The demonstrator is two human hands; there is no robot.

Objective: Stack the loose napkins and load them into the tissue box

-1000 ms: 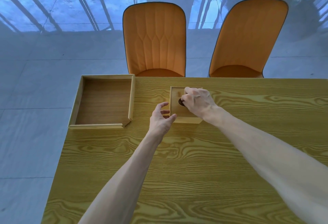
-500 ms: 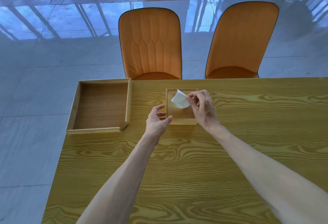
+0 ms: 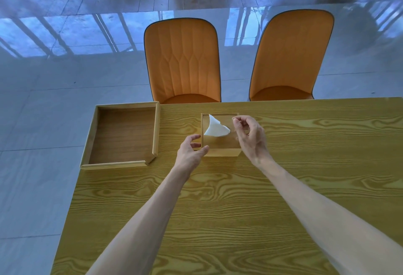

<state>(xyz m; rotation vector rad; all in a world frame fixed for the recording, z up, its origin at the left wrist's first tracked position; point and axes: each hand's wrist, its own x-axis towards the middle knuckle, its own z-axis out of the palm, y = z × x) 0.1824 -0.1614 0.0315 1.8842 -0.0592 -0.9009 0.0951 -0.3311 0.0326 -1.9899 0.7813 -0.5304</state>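
- Napkin (image 3: 216,128): white, one peaked tuft sticking up out of the top of the tissue box (image 3: 220,144). That tuft is the only napkin I can see.
- Head view, the only one I've got. Tissue box is a small wooden cube sitting on the tabletop (image 3: 218,209), towards the far edge, roughly centre of frame.
- Napkin sits over the left-centre of the box top. I can't see the slot under it.
- Left hand (image 3: 189,151): loosely open, fingers curled, cupped against the box's near-left corner. Thumb tip is at the front top edge and fingers (image 3: 195,138) are alongside the left face. Can't tell whether it's actually pressing or just next to the wood. Nothing gripped.
- Right hand (image 3: 250,137): raised over the right side of the box, thumb and forefinger curved towards each other with a gap between them. Holding nothing. Napkin tip is just left of the fingertips (image 3: 235,120), apart from them.
- Wooden tray (image 3: 91,135): shallow, open-topped, on the far-left corner of the tabletop, well left of the box. Near-right corner has a gap in the rim.
- Two orange chairs beyond the far edge: left chair (image 3: 183,61), right chair (image 3: 290,56). Glossy tiled floor (image 3: 32,187) around everything.
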